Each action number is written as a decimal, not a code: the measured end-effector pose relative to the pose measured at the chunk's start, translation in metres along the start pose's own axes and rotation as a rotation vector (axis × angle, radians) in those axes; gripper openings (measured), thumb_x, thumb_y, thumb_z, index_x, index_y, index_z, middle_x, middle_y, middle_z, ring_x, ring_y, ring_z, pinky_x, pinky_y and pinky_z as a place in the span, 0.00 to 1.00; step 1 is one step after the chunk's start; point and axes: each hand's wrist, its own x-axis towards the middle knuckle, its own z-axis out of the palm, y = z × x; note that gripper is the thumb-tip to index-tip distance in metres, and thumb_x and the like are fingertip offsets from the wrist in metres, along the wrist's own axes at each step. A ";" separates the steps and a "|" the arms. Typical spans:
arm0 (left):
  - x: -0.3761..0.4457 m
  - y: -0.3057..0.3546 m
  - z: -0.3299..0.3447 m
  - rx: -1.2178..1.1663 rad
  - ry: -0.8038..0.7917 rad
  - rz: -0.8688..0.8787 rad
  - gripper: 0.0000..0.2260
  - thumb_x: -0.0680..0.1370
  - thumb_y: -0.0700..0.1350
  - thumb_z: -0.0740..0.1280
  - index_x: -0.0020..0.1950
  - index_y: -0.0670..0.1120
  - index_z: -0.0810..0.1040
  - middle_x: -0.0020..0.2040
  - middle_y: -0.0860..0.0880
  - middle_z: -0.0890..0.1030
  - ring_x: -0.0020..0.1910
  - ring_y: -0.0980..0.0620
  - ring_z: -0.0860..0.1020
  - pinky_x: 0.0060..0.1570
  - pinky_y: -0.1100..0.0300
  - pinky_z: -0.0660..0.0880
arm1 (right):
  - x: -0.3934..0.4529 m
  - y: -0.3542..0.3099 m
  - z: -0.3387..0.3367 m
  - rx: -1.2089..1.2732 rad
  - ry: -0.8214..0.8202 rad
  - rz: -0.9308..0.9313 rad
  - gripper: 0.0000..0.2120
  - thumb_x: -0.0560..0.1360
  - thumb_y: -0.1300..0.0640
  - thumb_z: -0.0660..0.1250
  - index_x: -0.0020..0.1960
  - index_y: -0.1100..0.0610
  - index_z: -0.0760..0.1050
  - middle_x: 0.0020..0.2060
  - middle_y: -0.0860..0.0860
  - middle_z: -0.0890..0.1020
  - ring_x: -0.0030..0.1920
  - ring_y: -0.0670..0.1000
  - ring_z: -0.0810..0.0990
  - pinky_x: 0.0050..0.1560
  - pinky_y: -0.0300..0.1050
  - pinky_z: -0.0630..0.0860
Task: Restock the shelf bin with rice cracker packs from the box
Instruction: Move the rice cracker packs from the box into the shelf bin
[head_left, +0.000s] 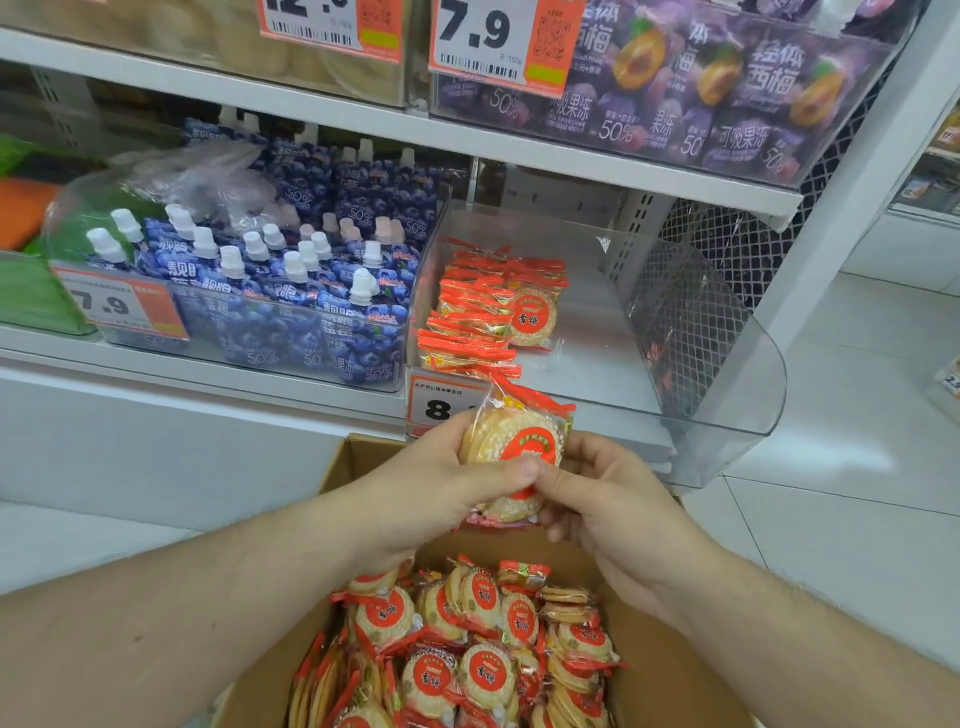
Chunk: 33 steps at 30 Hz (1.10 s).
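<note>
A: Red and clear wrapping, that's the rice cracker pack (511, 457) held up above the cardboard box (675, 675), just in front of the shelf bin (727, 395).

B: Who's got hold of it?

A: Both. The left hand (441, 478) curls round its left side, thumb pressed across the front; the right hand (608, 499) pinches the lower right edge, thumb meeting the other thumb.

B: And the box?

A: Open, below the forearms, crowded with more cracker packs (467, 654), some lying face up, some on edge.

B: The bin itself?

A: Clear plastic with a rounded front corner. A stack of packs (483, 317) sits against its left wall, most standing on edge, one showing its round red label. The right part shows bare floor. An orange price tag (441, 405) is on its front, half hidden by the held pack.

B: Next door?

A: Blue spouted jelly pouches (291, 280) in the left bin, purple pouches (701, 104) on the shelf above.
</note>
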 end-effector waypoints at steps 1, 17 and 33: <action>0.002 0.002 -0.002 0.125 0.010 0.081 0.26 0.69 0.56 0.76 0.63 0.51 0.73 0.54 0.50 0.84 0.53 0.54 0.82 0.55 0.57 0.79 | 0.000 -0.003 -0.002 -0.012 -0.010 -0.008 0.19 0.66 0.56 0.74 0.55 0.60 0.76 0.35 0.52 0.80 0.29 0.47 0.74 0.27 0.38 0.70; 0.036 -0.012 -0.043 1.432 0.425 0.383 0.41 0.76 0.53 0.64 0.78 0.60 0.38 0.75 0.50 0.26 0.74 0.49 0.26 0.71 0.53 0.32 | 0.156 -0.079 -0.065 -0.482 0.267 -0.084 0.18 0.74 0.63 0.74 0.61 0.64 0.75 0.48 0.57 0.82 0.34 0.45 0.79 0.26 0.34 0.72; 0.034 -0.016 -0.039 1.224 0.404 0.393 0.41 0.76 0.49 0.64 0.77 0.63 0.37 0.74 0.62 0.27 0.76 0.58 0.32 0.68 0.63 0.51 | 0.219 -0.048 -0.038 -0.743 0.381 0.039 0.24 0.59 0.52 0.83 0.49 0.60 0.79 0.44 0.54 0.84 0.46 0.54 0.84 0.50 0.51 0.83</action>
